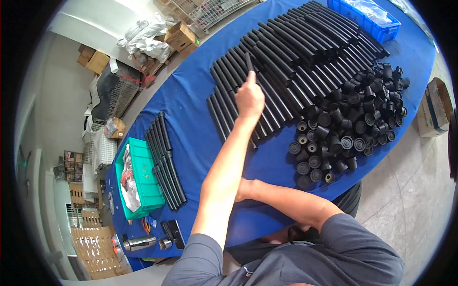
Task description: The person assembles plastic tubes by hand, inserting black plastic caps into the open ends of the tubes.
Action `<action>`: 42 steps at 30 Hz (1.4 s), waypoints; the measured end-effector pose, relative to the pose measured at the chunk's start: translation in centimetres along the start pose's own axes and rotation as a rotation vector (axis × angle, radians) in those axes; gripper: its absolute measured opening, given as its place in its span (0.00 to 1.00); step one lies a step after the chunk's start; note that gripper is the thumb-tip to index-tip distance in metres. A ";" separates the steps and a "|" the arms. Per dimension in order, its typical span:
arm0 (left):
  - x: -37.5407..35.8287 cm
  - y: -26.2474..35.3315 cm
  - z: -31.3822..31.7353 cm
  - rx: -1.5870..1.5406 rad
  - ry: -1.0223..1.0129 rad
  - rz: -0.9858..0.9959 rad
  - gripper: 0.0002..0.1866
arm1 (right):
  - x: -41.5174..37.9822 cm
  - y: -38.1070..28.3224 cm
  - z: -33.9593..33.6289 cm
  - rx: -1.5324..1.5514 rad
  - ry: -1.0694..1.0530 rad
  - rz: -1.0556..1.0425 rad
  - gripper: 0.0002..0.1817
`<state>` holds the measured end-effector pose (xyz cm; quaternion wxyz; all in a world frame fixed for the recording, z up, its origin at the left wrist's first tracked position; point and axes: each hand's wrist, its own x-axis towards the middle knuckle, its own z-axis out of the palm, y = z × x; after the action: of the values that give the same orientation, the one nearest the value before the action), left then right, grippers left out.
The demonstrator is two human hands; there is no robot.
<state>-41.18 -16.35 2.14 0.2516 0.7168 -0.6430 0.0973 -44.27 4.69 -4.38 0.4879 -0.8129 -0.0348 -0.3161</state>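
Observation:
My left hand reaches out over the rows of black tubes on the table. Its fingers are closed round one black tube, whose far end sticks out past the index finger. Under and around that hand lie many more black tubes, stacked side by side in overlapping rows. My right hand is close to my left forearm, which covers its fingers, so what it holds, if anything, is hidden. A large heap of black caps lies to the right of the tubes.
A blue cloth covers the table. At left stand a green crate and a small group of joined black tubes. A steel flask lies near the front edge. A blue bin sits at the far right, a carton on the floor.

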 end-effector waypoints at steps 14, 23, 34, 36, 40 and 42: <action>-15.4 -18.0 -8.4 -0.227 0.173 -0.320 0.24 | 1.2 -2.4 -2.0 -0.330 -0.328 0.112 0.17; -16.9 -14.2 -7.7 -0.057 -0.073 -0.068 0.26 | 1.0 -2.4 -1.8 -0.337 -0.358 0.079 0.17; -10.9 -11.3 -5.4 -0.083 -0.115 0.020 0.33 | 0.9 -1.9 -1.3 -0.299 -0.311 0.061 0.16; -10.2 -11.1 -5.1 -0.047 -0.243 -0.033 0.37 | 0.9 -1.7 -1.2 -0.300 -0.336 0.065 0.16; -10.0 -12.4 -4.4 -0.023 -0.249 -0.079 0.34 | 0.7 -1.7 -1.4 -0.294 -0.310 0.065 0.15; -9.8 -13.7 -4.0 -0.081 -0.200 -0.130 0.32 | 0.9 -1.7 -1.3 -0.325 -0.353 0.083 0.17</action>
<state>-28.62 -5.16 -2.20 0.2205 0.7524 -0.6205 -0.0173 -44.81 4.24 -2.17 0.3495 -0.9241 -0.0347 -0.1505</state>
